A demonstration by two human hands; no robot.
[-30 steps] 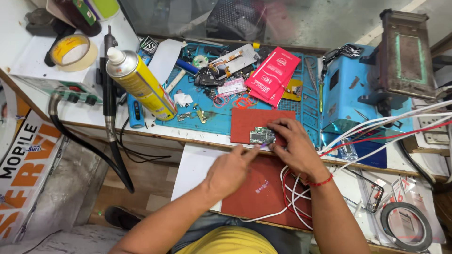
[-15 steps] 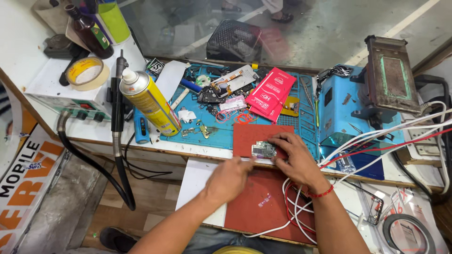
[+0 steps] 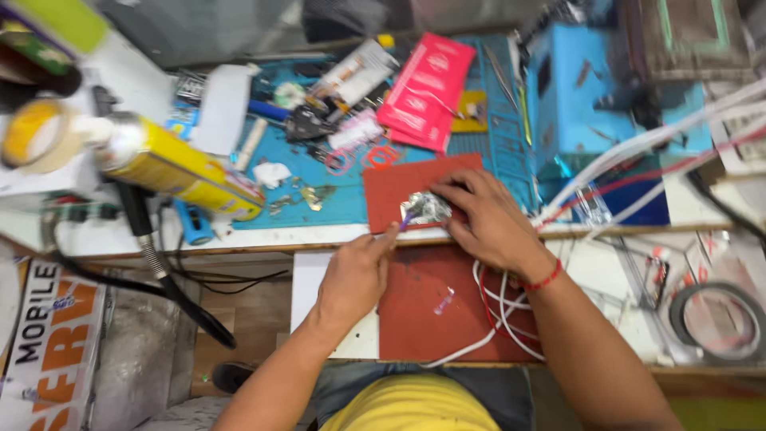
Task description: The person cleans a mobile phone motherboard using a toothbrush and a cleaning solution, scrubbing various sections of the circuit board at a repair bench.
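Lap: yellow shirt [image 3: 415, 407] at the bottom edge; a dark red mat [image 3: 423, 311] on the pull-out shelf just beyond, white cables [image 3: 495, 307] looping over its right side.
Left hand: left hand [image 3: 355, 275] closed in a pinch on a thin purple-tipped tool [image 3: 405, 221], tip touching the part.
Right hand: right hand [image 3: 487, 219] lies over the part, fingers curled down, pinning it; whether it truly grips, cannot tell.
Part: small silvery component [image 3: 427, 209], blurred, on a red pad [image 3: 403, 191] at the near edge of the surface [image 3: 263, 238].
Handling: looks light, stiff and thin, probably fragile and prone to skid; best held by its outer edges, pressed flat, not squeezed.
Mid surface: blue work mat [image 3: 335, 187] strewn with small tools; yellow spray can [image 3: 171, 168] lying left.
Far: pink packet [image 3: 427, 92], blue box [image 3: 582, 96], tape roll [image 3: 36, 136].
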